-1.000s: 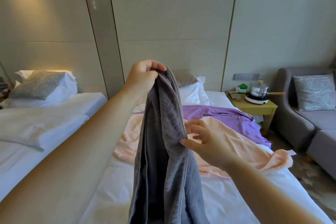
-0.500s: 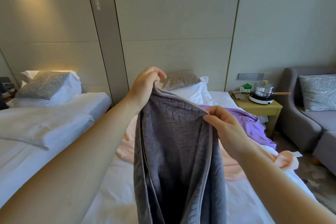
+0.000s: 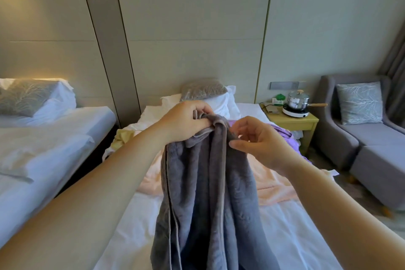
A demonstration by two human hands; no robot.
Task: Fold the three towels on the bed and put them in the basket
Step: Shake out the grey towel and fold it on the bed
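A grey towel (image 3: 208, 193) hangs in front of me over the white bed (image 3: 291, 237). My left hand (image 3: 184, 123) grips its bunched top edge, fingers curled round the cloth. My right hand (image 3: 256, 138) sits just to the right of that, pinching the towel's edge between thumb and fingers. Behind the grey towel a peach towel (image 3: 274, 186) lies spread on the bed. A purple towel (image 3: 285, 136) is crumpled farther back near the pillows. No basket is in view.
A second bed (image 3: 43, 142) stands at the left with a gap between the beds. A yellow nightstand (image 3: 293, 120) holds a steel pot (image 3: 298, 98) on a hotplate. A grey sofa (image 3: 372, 149) is at the right. Yellowish cloth (image 3: 122, 136) lies at the bed's left.
My hands came close together, bringing the towel's two top corners side by side. The towel now hangs doubled and narrower. The view shifted to the right.
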